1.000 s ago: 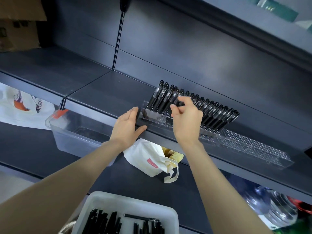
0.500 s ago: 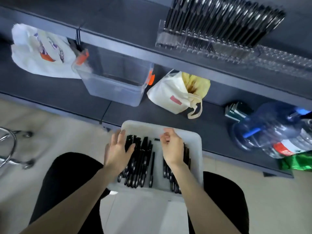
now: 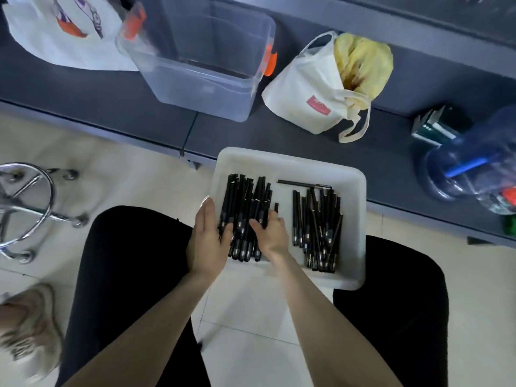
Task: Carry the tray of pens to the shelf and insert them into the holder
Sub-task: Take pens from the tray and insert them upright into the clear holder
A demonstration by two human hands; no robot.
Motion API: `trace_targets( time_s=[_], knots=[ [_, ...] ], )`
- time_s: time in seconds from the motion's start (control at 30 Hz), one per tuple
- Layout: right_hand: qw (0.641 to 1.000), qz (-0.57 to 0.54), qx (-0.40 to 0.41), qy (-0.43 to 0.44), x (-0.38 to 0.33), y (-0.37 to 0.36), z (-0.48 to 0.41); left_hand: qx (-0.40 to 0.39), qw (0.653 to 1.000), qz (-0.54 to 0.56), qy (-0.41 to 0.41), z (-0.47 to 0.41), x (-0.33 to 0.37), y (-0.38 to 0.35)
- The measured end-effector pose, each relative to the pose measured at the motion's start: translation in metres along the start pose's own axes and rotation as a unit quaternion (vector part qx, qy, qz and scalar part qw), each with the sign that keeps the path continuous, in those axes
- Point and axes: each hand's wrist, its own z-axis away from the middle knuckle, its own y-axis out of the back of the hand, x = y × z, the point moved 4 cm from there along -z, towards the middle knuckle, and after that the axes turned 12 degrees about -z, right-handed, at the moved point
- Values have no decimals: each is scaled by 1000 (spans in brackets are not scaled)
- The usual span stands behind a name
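Pale tiled floor (image 3: pixel 134 152) meets a dark grey shelf (image 3: pixel 92 99), a chrome stool base (image 3: pixel 26 208) nearby.

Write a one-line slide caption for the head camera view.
Left hand and right hand on the left heap of black pens in a white tray on the lap, facing a dark shelf.

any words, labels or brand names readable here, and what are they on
Nothing reads clearly.
Too blurred: pale marks on the red label of the cream canvas bag.
Too small: print on the black pens in the white plastic tray.
Blurred: coloured labels by the blue water jug.
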Motion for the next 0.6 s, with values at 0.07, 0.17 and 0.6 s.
trace_targets(
  time_s=[0.07, 0.17, 0.6],
  knots=[
    [1000, 24, 15, -1, -4, -1, -1, 6, 1000, -15, -2, 0, 0, -1],
    [998, 50, 48, 9, -6, -2, 1, 8, 1000, -30, 3, 0, 1, -2],
    [990, -32, 74, 115, -24, 26, 6, -7, 999, 9, 30, -10, 8, 2]
  ],
)
